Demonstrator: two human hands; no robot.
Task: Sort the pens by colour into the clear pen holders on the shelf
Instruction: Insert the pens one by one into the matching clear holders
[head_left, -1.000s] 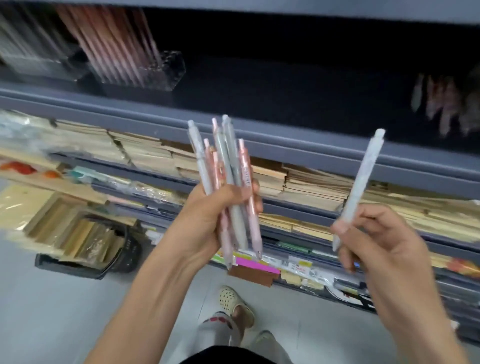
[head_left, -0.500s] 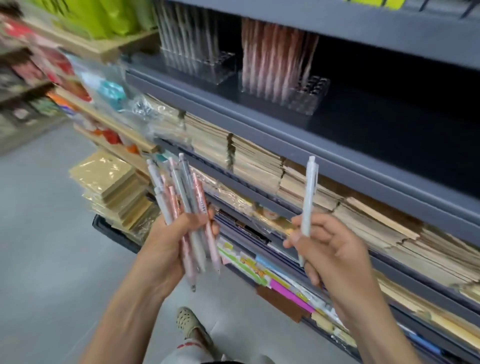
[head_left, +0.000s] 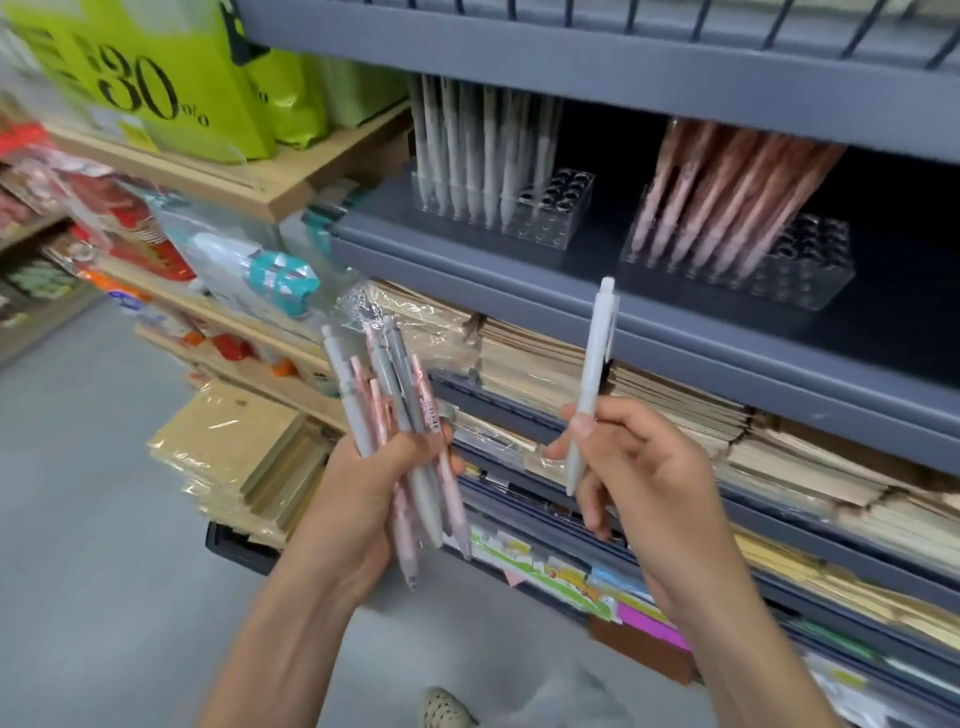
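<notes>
My left hand (head_left: 363, 499) grips a bundle of pens (head_left: 395, 415), several pink and grey ones fanned upward. My right hand (head_left: 644, 467) pinches a single white pen (head_left: 592, 374), held upright below the grey shelf (head_left: 519, 270). On that shelf stand two clear pen holders. The left holder (head_left: 550, 218) carries white pens (head_left: 478, 145) with open holes at its right side. The right holder (head_left: 800, 265) carries pink pens (head_left: 727, 182) leaning left, with free holes on its right.
Stacks of wrapped notebooks (head_left: 545, 364) fill the shelves under the holders. A wooden shelf with green bags (head_left: 208, 104) stands to the left, packaged goods (head_left: 249, 270) below it. Kraft pads (head_left: 234, 457) sit in a low crate. Grey floor (head_left: 78, 519) lies to the left.
The view has swung left and closer to the shelf, bringing both pen holders into fuller sight. Both hands keep their pens, the white pen now nearer the shelf edge.
</notes>
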